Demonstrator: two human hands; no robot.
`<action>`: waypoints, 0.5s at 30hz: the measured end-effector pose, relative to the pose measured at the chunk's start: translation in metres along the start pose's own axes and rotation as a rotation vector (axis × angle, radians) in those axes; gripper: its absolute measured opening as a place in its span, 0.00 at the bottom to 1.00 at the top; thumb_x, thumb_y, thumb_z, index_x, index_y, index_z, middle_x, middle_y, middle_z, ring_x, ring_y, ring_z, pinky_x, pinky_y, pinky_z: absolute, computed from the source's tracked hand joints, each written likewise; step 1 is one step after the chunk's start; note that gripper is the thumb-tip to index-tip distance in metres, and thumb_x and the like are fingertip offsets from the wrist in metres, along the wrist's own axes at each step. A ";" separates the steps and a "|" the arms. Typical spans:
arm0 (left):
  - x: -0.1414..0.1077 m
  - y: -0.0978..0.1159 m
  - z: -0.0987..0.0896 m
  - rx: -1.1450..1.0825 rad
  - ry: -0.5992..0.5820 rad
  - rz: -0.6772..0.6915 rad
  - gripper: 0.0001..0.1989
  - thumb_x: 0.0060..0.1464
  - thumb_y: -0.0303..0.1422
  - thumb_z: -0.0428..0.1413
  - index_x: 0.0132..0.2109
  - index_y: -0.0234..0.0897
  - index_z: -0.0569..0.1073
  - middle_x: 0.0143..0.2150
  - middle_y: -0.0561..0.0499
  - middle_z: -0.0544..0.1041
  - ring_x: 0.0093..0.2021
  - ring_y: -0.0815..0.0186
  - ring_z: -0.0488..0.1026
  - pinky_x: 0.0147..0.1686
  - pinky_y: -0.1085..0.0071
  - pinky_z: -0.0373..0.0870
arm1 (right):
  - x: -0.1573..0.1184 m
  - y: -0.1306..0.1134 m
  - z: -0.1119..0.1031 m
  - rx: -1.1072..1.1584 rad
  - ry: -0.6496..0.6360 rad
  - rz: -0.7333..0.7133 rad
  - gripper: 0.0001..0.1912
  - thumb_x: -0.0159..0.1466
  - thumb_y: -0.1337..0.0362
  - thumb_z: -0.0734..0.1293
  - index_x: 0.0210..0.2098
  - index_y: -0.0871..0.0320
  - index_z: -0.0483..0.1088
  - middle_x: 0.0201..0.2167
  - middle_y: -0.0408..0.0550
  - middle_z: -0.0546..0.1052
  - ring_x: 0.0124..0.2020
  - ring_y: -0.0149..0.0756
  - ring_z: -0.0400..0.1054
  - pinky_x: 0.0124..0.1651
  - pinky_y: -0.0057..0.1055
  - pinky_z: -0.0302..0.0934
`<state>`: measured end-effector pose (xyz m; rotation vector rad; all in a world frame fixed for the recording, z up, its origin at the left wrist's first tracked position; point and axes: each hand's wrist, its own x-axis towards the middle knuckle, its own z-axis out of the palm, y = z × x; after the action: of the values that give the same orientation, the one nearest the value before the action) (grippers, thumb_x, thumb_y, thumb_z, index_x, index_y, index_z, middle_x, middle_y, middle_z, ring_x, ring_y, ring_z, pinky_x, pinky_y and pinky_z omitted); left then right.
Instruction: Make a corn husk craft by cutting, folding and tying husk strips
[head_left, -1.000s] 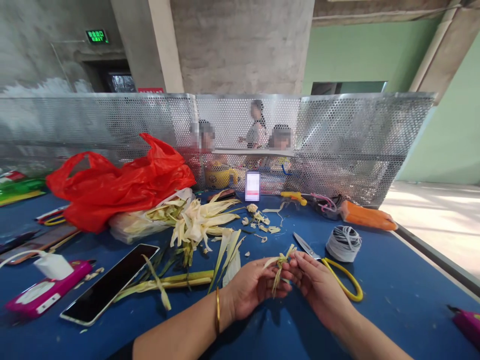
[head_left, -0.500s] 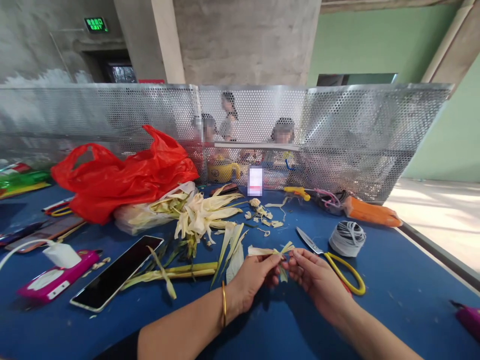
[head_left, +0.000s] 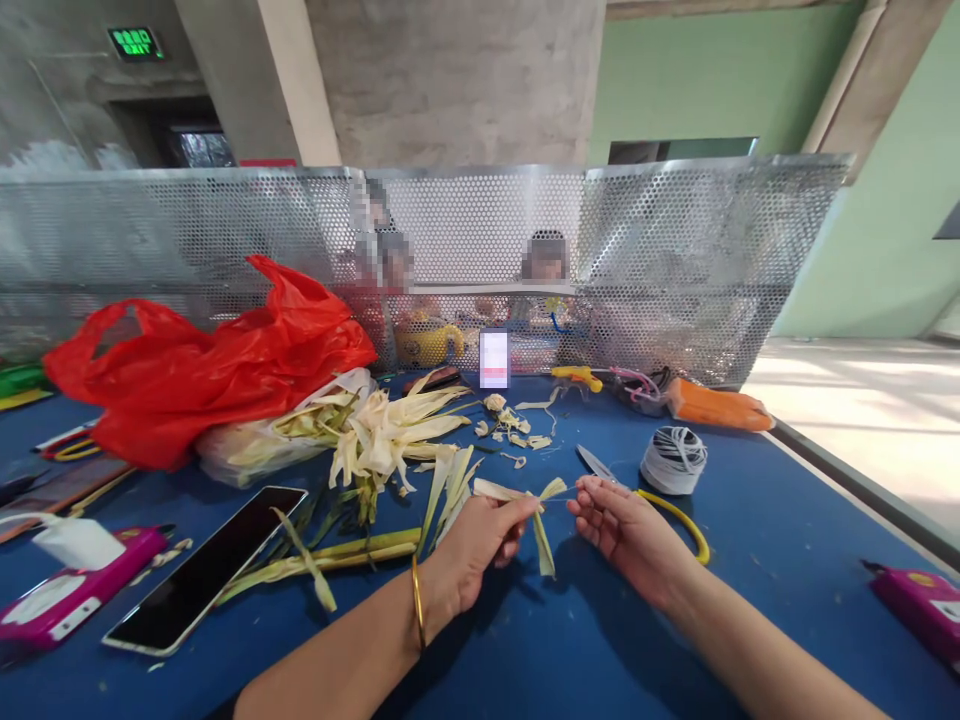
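Note:
My left hand (head_left: 491, 545) pinches a small bundle of pale husk strips (head_left: 543, 540), crossed at the fingertips, one strip hanging down. To its right my right hand (head_left: 626, 530) is closed on a thin thread (head_left: 564, 494) that runs across to the bundle. Scissors with yellow handles (head_left: 694, 530) lie partly hidden behind my right hand. Beyond them sits a ball of white string (head_left: 674, 461). A heap of dried husks (head_left: 390, 425) spreads behind my left hand, with loose strips beside it.
A red plastic bag (head_left: 217, 360) fills the back left. A black-screened phone (head_left: 206, 565) and a magenta power strip (head_left: 82, 585) lie at left. Behind a perforated metal screen (head_left: 472, 225) are several people. An orange pouch (head_left: 716, 403) rests at back right.
My hands have moved apart, opening a gap with the thread stretched across it. The view has turned to the right, and more of the magenta object at the right edge shows.

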<state>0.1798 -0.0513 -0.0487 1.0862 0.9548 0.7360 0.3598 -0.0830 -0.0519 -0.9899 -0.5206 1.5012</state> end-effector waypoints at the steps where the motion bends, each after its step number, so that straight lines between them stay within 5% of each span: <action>1: -0.001 0.001 0.000 -0.008 -0.006 -0.005 0.17 0.43 0.44 0.60 0.28 0.33 0.70 0.17 0.61 0.58 0.15 0.79 0.49 0.16 0.76 0.40 | 0.002 -0.001 -0.001 -0.015 0.011 -0.006 0.11 0.52 0.65 0.75 0.32 0.60 0.73 0.24 0.42 0.75 0.31 0.31 0.75 0.34 0.23 0.68; 5: -0.001 0.006 -0.002 0.035 0.067 -0.027 0.16 0.43 0.43 0.60 0.28 0.31 0.72 0.16 0.62 0.55 0.15 0.79 0.45 0.16 0.76 0.37 | 0.005 -0.013 -0.007 -0.454 0.065 -0.111 0.09 0.56 0.62 0.70 0.35 0.58 0.70 0.32 0.46 0.77 0.29 0.32 0.73 0.31 0.27 0.65; 9: 0.002 0.010 -0.007 0.061 0.181 -0.003 0.13 0.42 0.40 0.59 0.25 0.32 0.70 0.15 0.62 0.53 0.14 0.79 0.47 0.16 0.77 0.38 | -0.002 -0.031 -0.018 -1.643 0.147 -0.420 0.09 0.58 0.67 0.66 0.40 0.58 0.69 0.36 0.52 0.75 0.37 0.43 0.72 0.36 0.33 0.60; 12: 0.006 0.014 -0.013 0.066 0.248 0.026 0.12 0.41 0.37 0.59 0.22 0.34 0.67 0.15 0.61 0.55 0.14 0.79 0.48 0.16 0.77 0.39 | -0.007 -0.039 -0.028 -2.138 0.238 -0.278 0.11 0.59 0.71 0.61 0.41 0.63 0.68 0.40 0.62 0.74 0.41 0.52 0.71 0.34 0.35 0.58; 15: 0.009 0.017 -0.017 0.053 0.303 0.039 0.13 0.40 0.36 0.59 0.20 0.35 0.64 0.14 0.61 0.56 0.14 0.79 0.49 0.15 0.77 0.40 | -0.005 -0.042 -0.035 -2.221 0.193 -0.109 0.14 0.57 0.73 0.60 0.44 0.65 0.66 0.40 0.65 0.74 0.41 0.55 0.71 0.32 0.35 0.56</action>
<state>0.1674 -0.0320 -0.0381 1.0593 1.2183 0.9297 0.4123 -0.0871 -0.0358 -2.4993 -2.1387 0.0801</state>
